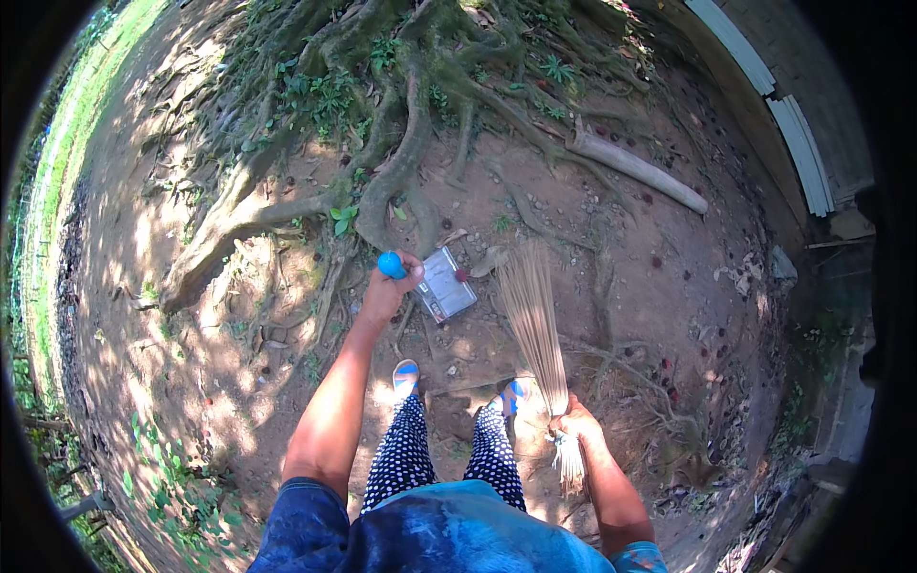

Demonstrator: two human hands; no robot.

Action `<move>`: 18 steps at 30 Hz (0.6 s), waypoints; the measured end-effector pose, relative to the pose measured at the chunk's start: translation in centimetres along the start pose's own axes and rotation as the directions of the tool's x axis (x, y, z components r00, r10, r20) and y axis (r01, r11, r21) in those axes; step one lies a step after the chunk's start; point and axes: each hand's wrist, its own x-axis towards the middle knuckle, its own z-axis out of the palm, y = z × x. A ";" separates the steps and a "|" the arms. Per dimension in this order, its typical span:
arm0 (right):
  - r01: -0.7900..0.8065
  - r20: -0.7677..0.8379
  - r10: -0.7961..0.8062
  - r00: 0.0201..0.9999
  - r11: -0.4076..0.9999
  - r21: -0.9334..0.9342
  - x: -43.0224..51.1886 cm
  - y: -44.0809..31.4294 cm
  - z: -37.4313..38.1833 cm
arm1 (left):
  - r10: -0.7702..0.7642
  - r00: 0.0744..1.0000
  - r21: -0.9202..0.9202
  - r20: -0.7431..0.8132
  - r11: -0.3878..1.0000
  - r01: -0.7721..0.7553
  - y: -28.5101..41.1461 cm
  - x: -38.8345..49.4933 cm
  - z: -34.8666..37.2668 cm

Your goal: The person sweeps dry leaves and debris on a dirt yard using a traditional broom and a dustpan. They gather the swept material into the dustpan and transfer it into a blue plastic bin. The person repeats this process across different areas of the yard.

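My left hand (402, 276) is closed around the blue-ended handle (391, 265) of a dustpan (445, 283). The dustpan looks grey and clear, bears some writing, and is at or just above the dirt beside a tree root; a dark red bit shows at its right edge. In my right hand (579, 422) is a stick broom (536, 315), gripped near its tied end. Its thin brown bristles fan out away from me, to the right of the dustpan. Whether their tips touch the soil I cannot tell.
Thick tree roots (412, 136) spread across the top and left. A cut piece of wood (641, 168) lies at the upper right. Dry leaves and dark red bits dot the soil. Leafy plants (175, 465) grow at the lower left, and pale boards (802, 154) stand at the right rim.
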 end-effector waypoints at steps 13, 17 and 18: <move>0.144 0.035 -0.144 0.989 0.990 0.002 -11.0 0.5 -4.0 | -0.155 0.980 -0.218 -0.121 0.968 0.127 -1.1 -1.8 -3.9; 0.065 -0.140 -0.090 0.986 0.983 -0.170 -3.1 -0.4 -3.5 | -0.160 0.977 -0.431 -0.138 0.898 0.087 -2.3 -2.4 -4.9; -0.026 -0.152 -0.019 0.988 0.959 -0.283 -2.0 -3.8 -2.5 | -0.171 0.974 -0.439 -0.148 0.894 0.090 -2.6 -2.9 -5.3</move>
